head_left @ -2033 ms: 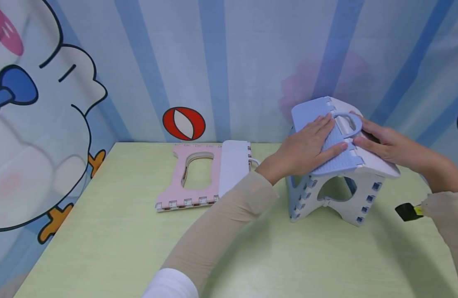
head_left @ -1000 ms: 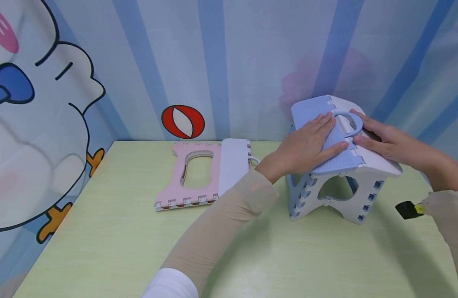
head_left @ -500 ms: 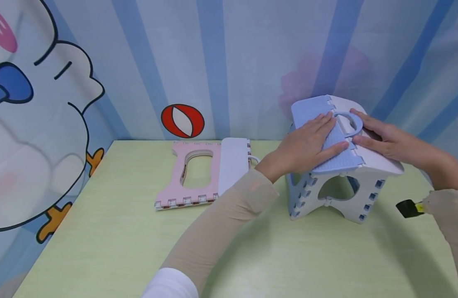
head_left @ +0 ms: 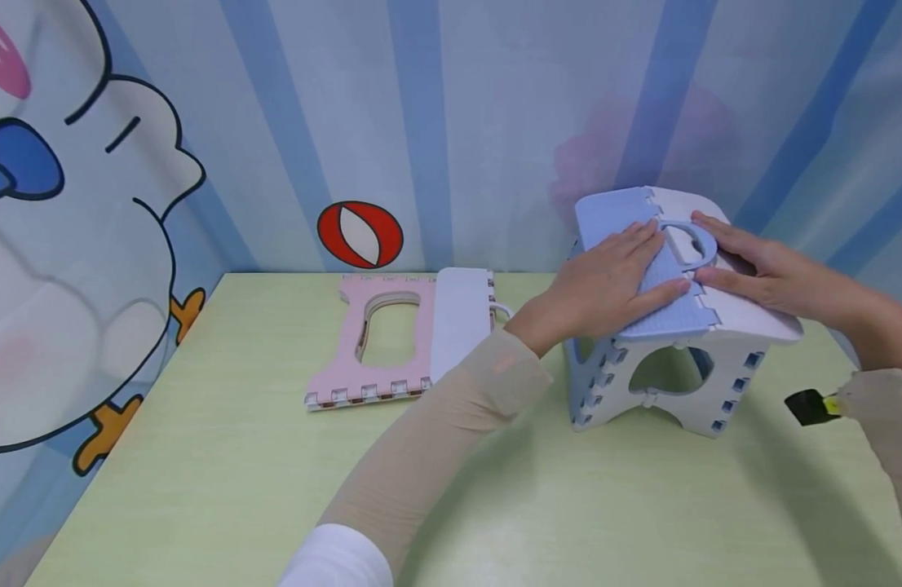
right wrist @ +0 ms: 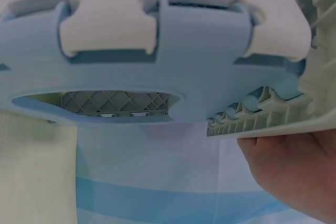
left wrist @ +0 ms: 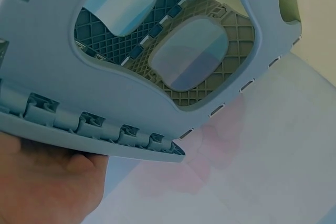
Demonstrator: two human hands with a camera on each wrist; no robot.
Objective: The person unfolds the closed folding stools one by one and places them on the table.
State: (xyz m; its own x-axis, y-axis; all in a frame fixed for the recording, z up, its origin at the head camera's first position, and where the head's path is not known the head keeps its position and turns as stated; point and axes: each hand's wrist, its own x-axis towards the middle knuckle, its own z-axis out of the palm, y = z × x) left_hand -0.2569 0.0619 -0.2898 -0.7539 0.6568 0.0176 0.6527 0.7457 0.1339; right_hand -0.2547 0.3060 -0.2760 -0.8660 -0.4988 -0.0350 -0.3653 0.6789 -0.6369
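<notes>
A blue-and-white folding step stool (head_left: 642,359) stands partly unfolded on its legs at the right of the table, its top still peaked along the middle hinge. Across the blue half of the top lies my left hand (head_left: 605,281), fingers extended. My right hand (head_left: 774,273) rests on the white half beside the blue loop handle (head_left: 704,244), its thumb and fingers spread. In the left wrist view, the left hand (left wrist: 52,182) is against the outer face of the blue panel. The right wrist view has the right hand (right wrist: 299,171) against the white panel, fingertips hidden.
A pink-and-white folding stool (head_left: 392,379) lies folded flat left of centre, partly behind the left forearm. The pale green table (head_left: 223,456) meets a blue striped cartoon backdrop (head_left: 495,122) at its back edge. A black-tipped strap (head_left: 809,407) hangs from the right sleeve.
The stool's top has flattened slightly, and the outer edge of its white panel and the right legs have shifted a little to the right. Both hands keep their places on the panels.
</notes>
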